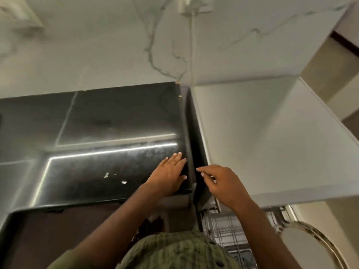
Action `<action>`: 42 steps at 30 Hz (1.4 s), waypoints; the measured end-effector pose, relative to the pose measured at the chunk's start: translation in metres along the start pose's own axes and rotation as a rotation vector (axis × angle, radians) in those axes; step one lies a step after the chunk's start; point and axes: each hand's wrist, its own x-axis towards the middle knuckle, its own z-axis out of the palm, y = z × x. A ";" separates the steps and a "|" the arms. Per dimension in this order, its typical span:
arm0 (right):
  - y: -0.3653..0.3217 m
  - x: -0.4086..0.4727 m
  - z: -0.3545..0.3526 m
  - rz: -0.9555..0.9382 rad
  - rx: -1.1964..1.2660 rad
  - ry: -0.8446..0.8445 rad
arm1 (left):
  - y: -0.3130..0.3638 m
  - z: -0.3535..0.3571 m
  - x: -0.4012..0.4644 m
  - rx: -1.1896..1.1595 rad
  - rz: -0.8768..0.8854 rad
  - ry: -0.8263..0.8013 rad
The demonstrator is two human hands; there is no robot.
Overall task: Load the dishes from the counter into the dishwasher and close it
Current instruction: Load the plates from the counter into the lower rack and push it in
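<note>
My left hand [168,176] lies flat on the right edge of a shiny black countertop [116,117] and holds nothing. Just to its right, my right hand [223,183] hovers over the narrow gap between the black counter and a white appliance top [252,133], fingers loosely spread and empty. Below that white top, the dishwasher's wire rack [225,230] shows behind my right forearm. A white plate with a patterned rim [305,247] sits at the bottom right; whether it rests in the rack I cannot tell. No dishes show on the counter.
A white marble-veined wall [116,45] rises behind the counter, with a plug and white cord [191,26] running down to the gap. A recessed shiny basin [87,171] is sunk in the black counter. My green checked shirt [174,251] fills the bottom centre.
</note>
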 end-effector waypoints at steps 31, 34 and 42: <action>-0.205 0.203 0.166 0.285 -0.865 -0.691 | -0.363 -0.058 -0.168 -0.236 -0.941 0.332; -0.210 0.201 0.165 0.322 -0.844 -0.683 | -0.408 -0.070 -0.184 -0.185 -1.085 0.255; -0.216 0.198 0.158 0.332 -0.831 -0.665 | -0.459 -0.091 -0.196 -0.212 -1.360 0.108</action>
